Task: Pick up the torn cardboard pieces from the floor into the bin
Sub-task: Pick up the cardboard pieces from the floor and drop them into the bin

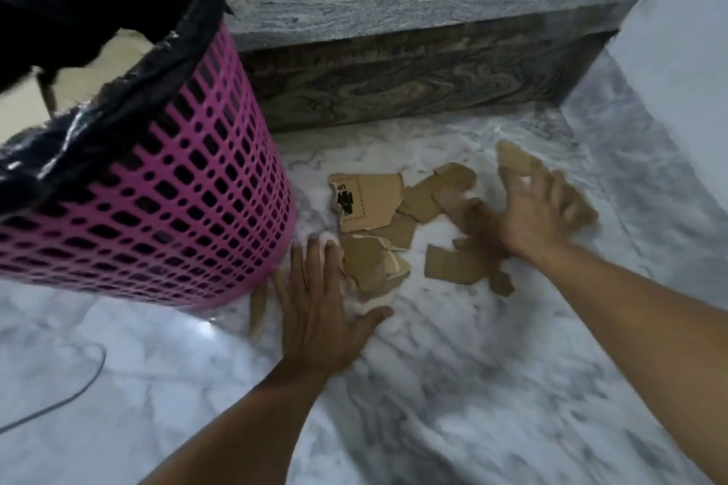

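Several torn brown cardboard pieces [417, 205] lie scattered on the white marble floor. One larger piece [370, 201] carries a black print. The pink lattice bin [165, 185] with a black liner stands to the left of the pile; some cardboard shows inside it. My left hand [319, 311] lies flat on the floor, fingers straight, touching the left edge of a torn piece [370, 268]. My right hand [539, 209] is blurred, fingers spread over the pieces at the right of the pile, and I cannot tell whether it holds any.
A dark stone step [413, 51] rises just behind the pile. A pale wall [677, 51] stands at the right. A thin grey cable [71, 394] curves on the floor at the lower left. A narrow cardboard strip [258, 311] lies beside the bin's base.
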Demonstrator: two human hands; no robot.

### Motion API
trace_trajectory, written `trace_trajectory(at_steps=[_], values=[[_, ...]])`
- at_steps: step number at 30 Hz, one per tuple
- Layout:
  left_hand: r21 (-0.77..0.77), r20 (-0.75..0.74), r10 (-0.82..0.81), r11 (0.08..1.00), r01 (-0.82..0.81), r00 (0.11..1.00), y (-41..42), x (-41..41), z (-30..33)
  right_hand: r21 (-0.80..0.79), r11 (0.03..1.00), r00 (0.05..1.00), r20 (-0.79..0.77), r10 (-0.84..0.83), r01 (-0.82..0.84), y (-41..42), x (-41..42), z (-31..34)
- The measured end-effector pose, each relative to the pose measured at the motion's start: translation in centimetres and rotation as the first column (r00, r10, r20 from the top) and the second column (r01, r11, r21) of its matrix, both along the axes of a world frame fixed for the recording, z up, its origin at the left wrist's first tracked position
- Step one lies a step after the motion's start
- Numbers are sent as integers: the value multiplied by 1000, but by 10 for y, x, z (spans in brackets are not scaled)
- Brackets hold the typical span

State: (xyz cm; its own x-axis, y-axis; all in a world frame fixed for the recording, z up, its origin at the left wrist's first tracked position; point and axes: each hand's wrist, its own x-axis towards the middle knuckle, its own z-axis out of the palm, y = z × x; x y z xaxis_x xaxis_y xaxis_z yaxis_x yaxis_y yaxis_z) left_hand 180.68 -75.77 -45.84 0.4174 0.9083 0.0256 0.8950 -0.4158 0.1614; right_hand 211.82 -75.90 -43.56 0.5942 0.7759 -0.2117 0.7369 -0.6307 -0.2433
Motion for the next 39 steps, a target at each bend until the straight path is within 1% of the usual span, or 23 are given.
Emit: trace_trajectory(at_steps=[2,4,5,6,8,9,11,13,14,16,18,20,23,24,26,27,29,31,33,34,36,37,39], values=[[-53,12,176,983,-175,984,-8,-8,2,-140,984,986,-106,-129,113,-10,15,-1],[-106,-34,290,950,-292,956,-16,-5,7,-228,969,977,-161,-137,98,-20,8,2],[-167,-52,373,911,-377,926,-18,0,11,-231,971,982,-158,-105,67,-25,-1,5],[-239,-72,483,841,-485,873,-20,6,14,-214,976,986,-152,-71,37,-30,-12,6],[-339,-113,674,665,-666,730,-20,15,18,-162,986,994,-107,16,-34,-36,-37,12],[-350,-123,714,619,-703,689,-18,18,19,-146,987,996,-67,65,-74,-39,-48,16],[-337,-109,728,613,-714,676,-14,24,21,-132,982,991,-13,131,-131,-38,-62,19],[-308,-16,701,675,-671,713,-9,31,21,-85,989,992,8,123,-121,-33,-66,26],[-298,68,670,721,-626,740,-8,34,21,-33,995,995,9,98,-98,-29,-66,28],[-283,304,543,836,-470,783,-5,41,21,38,998,998,23,56,-57,-17,-61,32],[-248,495,391,919,-305,776,0,46,19,51,999,1000,16,-13,12,0,-48,32],[-213,559,334,942,-258,759,10,48,21,27,996,995,-43,-89,90,18,-31,32],[-193,516,378,926,-326,769,36,55,26,-29,982,961,-201,-189,186,41,-14,38],[-222,471,412,911,-346,780,46,59,29,-65,977,939,-270,-211,201,49,-12,39],[-349,340,436,881,-319,833,69,68,37,-164,978,926,-335,-176,127,67,-17,40],[-429,259,390,866,-257,884,80,70,42,-212,976,936,-330,-124,55,75,-23,41],[-569,107,207,815,-111,972,100,74,48,-285,955,956,-294,0,-87,81,-38,36],[-635,-14,26,772,-29,1000,114,73,51,-261,948,966,-225,126,-184,76,-49,32],[-627,-111,-74,779,-12,991,119,72,52,-203,950,968,-127,215,-238,67,-54,32],[-608,-135,-92,794,-10,987,120,72,51,-176,954,967,-126,221,-241,65,-54,31],[-560,-132,-94,828,4,987,119,70,48,-122,964,959,-190,211,-237,63,-53,31],[-536,-103,-79,844,11,992,118,69,48,-110,968,952,-233,197,-227,62,-52,32],[-480,32,5,877,11,999,116,67,46,-136,966,943,-284,173,-219,60,-50,34]])
